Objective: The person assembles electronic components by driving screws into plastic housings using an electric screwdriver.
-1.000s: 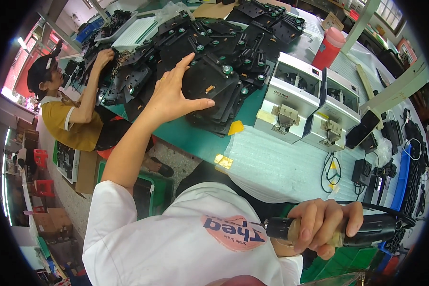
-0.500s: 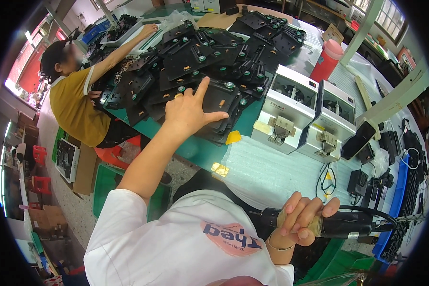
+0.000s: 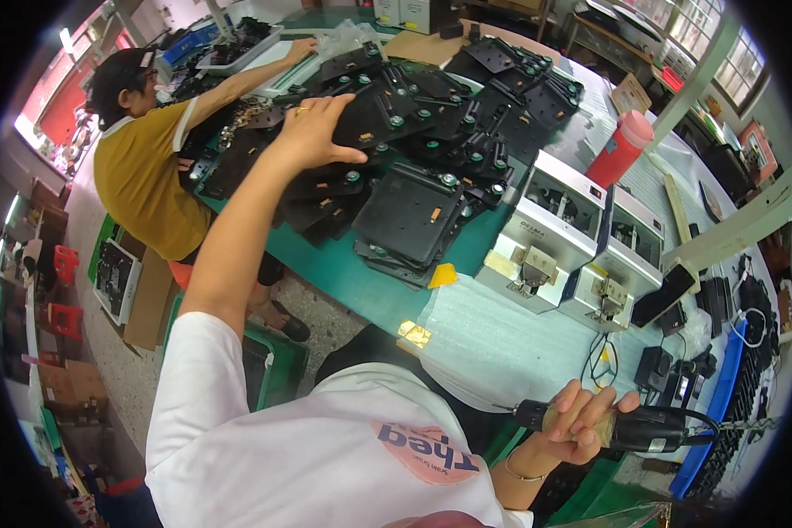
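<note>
My left hand [image 3: 315,136] is stretched over the heap of black plates [image 3: 405,92] on the table. Its thumb stands apart from the fingers, and the fingertips are at the edge of one black plate [image 3: 374,116]. Whether they touch it I cannot tell. Nearer to me lies a stack of square black plates [image 3: 405,216] with small greenish round parts at their corners. At the lower right, my right hand [image 3: 581,418] is wrapped round a black electric screwdriver [image 3: 647,429]. Its thin bit points left, and a cable leaves its rear end.
Two silver screw-feeder machines [image 3: 546,238] stand right of the plates, with a red bottle [image 3: 620,148] behind. White foam sheet [image 3: 493,339] covers the near table. At the left, a co-worker in a mustard shirt [image 3: 141,180] reaches over the table. A blue tray [image 3: 713,414] stands at the right.
My left hand has moved left and farther away, off the near stack to the plates behind it. My right hand has shifted slightly right and lower with the screwdriver.
</note>
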The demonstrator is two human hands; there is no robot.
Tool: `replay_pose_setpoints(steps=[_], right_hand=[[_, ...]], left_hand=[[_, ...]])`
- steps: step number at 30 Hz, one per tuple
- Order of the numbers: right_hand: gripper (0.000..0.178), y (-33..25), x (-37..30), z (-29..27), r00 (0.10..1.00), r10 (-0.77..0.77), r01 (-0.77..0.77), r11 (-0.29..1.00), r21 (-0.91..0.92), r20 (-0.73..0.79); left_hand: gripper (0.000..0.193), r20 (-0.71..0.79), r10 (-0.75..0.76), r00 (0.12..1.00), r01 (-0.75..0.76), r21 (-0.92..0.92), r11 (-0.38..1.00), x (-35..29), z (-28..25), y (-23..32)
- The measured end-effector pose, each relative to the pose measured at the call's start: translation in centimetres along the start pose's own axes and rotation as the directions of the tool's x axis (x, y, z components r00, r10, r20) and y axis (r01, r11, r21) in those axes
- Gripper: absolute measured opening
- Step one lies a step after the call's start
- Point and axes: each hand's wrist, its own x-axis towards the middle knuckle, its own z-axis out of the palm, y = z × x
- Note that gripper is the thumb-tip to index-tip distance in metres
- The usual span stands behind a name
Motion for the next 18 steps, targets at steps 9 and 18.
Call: replay_pose_setpoints(steps=[9, 18], right_hand=[[0.054, 1.5, 3.5, -0.2, 0.992, -0.125, 0.123, 0.966, -0.23, 0.006], [0.056, 6.6, 9.0, 1.0, 0.932, -0.356, 0.343, 0.81, -0.476, 0.065]], left_hand=[[0.107, 0.185, -0.014, 0.983, 0.04, -0.141, 0.989, 1.9, 3.3, -6.4], [0.099, -0.125, 0.038, 0.991, -0.056, -0.137, 0.989, -0.4, 1.8, -4.0]])
